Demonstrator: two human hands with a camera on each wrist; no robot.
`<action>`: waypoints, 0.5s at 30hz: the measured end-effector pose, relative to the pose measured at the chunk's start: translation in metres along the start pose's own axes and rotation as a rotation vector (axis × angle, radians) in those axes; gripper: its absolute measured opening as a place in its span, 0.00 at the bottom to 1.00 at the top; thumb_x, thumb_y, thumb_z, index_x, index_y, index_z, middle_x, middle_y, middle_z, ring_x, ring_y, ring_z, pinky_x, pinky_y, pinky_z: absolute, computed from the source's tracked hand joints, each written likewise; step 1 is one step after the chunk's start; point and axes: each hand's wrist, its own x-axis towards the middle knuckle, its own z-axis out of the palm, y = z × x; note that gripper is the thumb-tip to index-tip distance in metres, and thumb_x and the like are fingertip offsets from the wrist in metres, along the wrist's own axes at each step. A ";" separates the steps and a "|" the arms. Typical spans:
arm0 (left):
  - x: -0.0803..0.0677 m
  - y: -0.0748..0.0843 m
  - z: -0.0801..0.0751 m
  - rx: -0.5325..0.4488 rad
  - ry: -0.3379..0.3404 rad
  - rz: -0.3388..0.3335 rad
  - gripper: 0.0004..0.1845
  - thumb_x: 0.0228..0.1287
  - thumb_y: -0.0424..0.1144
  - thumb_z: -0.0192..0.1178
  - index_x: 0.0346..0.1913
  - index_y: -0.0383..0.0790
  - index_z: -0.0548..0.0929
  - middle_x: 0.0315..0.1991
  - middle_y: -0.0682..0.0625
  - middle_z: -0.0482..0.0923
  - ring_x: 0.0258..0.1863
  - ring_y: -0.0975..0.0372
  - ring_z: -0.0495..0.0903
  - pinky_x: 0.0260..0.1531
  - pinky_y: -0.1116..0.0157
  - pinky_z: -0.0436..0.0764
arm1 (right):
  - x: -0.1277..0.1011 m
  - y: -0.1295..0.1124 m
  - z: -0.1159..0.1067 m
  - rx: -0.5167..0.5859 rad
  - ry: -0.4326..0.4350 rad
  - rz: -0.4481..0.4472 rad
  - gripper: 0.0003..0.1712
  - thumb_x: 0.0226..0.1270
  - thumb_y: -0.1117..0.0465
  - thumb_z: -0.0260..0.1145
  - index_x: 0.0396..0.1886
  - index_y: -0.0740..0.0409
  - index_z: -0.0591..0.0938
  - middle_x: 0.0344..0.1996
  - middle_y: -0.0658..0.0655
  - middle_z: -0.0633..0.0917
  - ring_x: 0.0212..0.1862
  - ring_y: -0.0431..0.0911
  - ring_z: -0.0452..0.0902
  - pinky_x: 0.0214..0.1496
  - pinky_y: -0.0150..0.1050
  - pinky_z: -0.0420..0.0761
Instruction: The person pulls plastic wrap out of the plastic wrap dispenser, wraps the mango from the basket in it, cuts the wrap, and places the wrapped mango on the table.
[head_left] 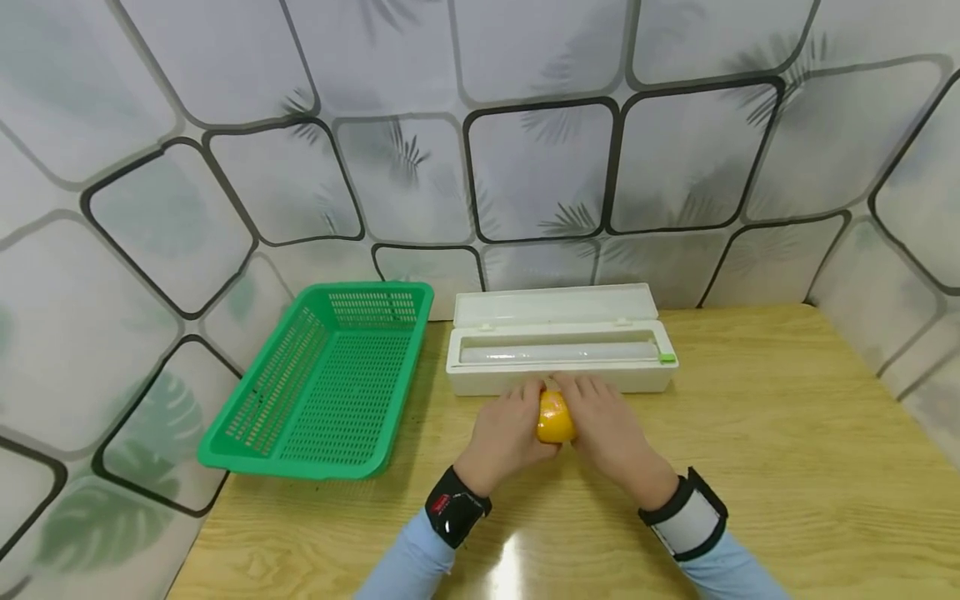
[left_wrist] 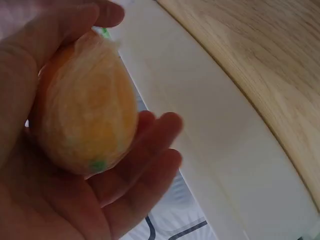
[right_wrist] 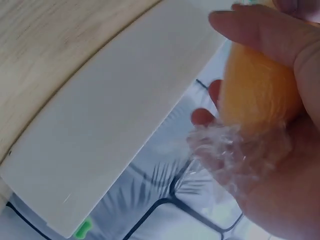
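Note:
Between my two hands is an orange (head_left: 555,418), wrapped in clear cling film (right_wrist: 235,150). My left hand (head_left: 506,433) grips it from the left, thumb and fingers curved about it; a small green spot shows low on the fruit in the left wrist view. From the other side my right hand (head_left: 607,433) holds the orange, and loose crinkled film bunches against that palm in the right wrist view. Right behind the hands stands a white cling film box (head_left: 562,382), lid (head_left: 555,307) raised, a roll of film (head_left: 558,353) inside.
A green plastic basket (head_left: 405,375) with slotted sides stands to the left on the wooden table (head_left: 795,450). The box carries a small green slider (head_left: 667,358) at its right end. A patterned wall covering (head_left: 540,175) rises behind the table.

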 end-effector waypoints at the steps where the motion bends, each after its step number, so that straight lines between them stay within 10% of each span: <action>1: 0.000 0.000 0.001 -0.021 0.006 -0.006 0.39 0.43 0.56 0.77 0.54 0.39 0.72 0.36 0.50 0.77 0.30 0.61 0.79 0.25 0.68 0.80 | 0.000 0.002 -0.001 0.016 0.000 0.014 0.49 0.36 0.73 0.83 0.62 0.64 0.69 0.46 0.66 0.80 0.49 0.60 0.77 0.53 0.53 0.80; 10: 0.001 -0.003 0.003 0.040 0.303 -0.008 0.45 0.35 0.40 0.85 0.55 0.41 0.65 0.56 0.39 0.72 0.34 0.53 0.82 0.23 0.63 0.84 | 0.000 0.023 -0.019 0.127 0.055 0.086 0.49 0.37 0.68 0.84 0.62 0.69 0.69 0.50 0.71 0.78 0.57 0.65 0.73 0.58 0.58 0.76; 15: 0.001 -0.002 0.001 0.024 0.335 -0.009 0.45 0.36 0.41 0.84 0.56 0.42 0.65 0.46 0.42 0.75 0.30 0.55 0.81 0.22 0.64 0.83 | 0.002 0.017 -0.010 0.039 0.183 0.037 0.51 0.31 0.70 0.86 0.61 0.69 0.70 0.51 0.72 0.77 0.62 0.70 0.69 0.60 0.63 0.74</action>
